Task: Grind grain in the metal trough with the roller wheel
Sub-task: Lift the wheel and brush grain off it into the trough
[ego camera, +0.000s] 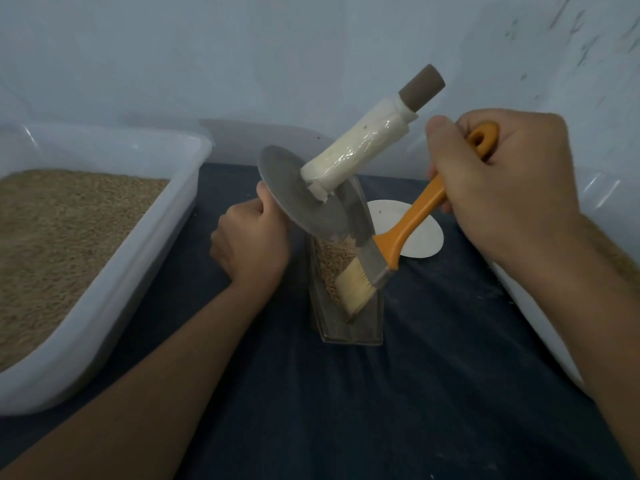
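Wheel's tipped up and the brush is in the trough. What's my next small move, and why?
Probably sweep the brush along the trough, gathering grain toward its middle: the left hand holds the roller wheel tilted off the grain, and the right hand has bristles down.

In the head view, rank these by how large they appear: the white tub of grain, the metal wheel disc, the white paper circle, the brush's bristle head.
1. white tub, by far.
2. wheel disc and paper circle: similar; the circle is partly hidden, so unranked.
3. bristle head, smallest.
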The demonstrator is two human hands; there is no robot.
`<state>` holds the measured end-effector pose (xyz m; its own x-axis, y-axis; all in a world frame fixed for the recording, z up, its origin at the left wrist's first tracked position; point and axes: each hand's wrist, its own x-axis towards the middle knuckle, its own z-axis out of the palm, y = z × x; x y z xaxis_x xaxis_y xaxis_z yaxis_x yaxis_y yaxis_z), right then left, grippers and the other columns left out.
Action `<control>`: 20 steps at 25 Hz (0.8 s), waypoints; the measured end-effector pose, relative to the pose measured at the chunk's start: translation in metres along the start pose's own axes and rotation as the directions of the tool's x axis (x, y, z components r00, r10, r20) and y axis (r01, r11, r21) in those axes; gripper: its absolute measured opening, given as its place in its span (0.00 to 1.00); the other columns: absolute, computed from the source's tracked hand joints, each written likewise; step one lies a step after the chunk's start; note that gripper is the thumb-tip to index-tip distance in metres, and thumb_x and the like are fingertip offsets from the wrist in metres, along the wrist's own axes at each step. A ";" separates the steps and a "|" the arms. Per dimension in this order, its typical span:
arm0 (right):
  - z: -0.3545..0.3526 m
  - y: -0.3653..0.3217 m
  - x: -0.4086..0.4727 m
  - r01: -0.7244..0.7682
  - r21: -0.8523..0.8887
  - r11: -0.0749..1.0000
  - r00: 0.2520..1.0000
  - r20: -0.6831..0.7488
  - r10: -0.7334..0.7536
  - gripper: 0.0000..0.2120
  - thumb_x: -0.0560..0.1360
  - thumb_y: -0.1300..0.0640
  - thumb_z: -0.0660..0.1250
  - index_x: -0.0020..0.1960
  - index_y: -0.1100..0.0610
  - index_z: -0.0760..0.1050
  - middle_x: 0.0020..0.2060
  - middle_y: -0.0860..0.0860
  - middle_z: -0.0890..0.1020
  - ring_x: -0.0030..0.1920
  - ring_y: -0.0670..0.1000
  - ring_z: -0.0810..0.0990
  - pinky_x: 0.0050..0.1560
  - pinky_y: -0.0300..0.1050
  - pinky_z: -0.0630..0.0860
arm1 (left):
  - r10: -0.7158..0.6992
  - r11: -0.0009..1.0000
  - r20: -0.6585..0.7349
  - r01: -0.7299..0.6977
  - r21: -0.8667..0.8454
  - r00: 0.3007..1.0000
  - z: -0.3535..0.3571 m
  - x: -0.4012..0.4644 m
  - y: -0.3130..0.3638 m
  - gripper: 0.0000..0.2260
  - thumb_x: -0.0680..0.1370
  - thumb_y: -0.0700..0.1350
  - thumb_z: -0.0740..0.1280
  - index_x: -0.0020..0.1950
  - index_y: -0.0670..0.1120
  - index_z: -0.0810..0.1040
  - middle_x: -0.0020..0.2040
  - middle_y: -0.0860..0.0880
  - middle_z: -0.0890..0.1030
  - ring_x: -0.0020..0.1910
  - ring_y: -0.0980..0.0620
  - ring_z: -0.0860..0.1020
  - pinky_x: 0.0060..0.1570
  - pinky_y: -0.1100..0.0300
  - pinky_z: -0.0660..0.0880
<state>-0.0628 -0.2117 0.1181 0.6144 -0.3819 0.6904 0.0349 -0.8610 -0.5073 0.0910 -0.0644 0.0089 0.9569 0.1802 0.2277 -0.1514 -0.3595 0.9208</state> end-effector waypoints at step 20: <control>0.024 -0.004 -0.004 0.084 -0.100 0.991 0.996 -0.023 -0.086 0.26 0.83 0.50 0.63 0.32 0.65 0.69 0.25 0.59 0.73 0.26 0.57 0.74 0.34 0.54 0.73 | -0.025 1.000 -0.011 0.025 0.002 1.000 -0.001 0.002 0.000 0.28 0.82 0.52 0.62 0.24 0.46 0.65 0.24 0.51 0.67 0.28 0.50 0.67 0.36 0.52 0.63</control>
<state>-0.0466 -0.1985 0.1047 0.5911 -0.3136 0.7431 0.0075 -0.9192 -0.3938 0.0927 -0.0630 0.0093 0.9577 0.1988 0.2082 -0.1272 -0.3566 0.9255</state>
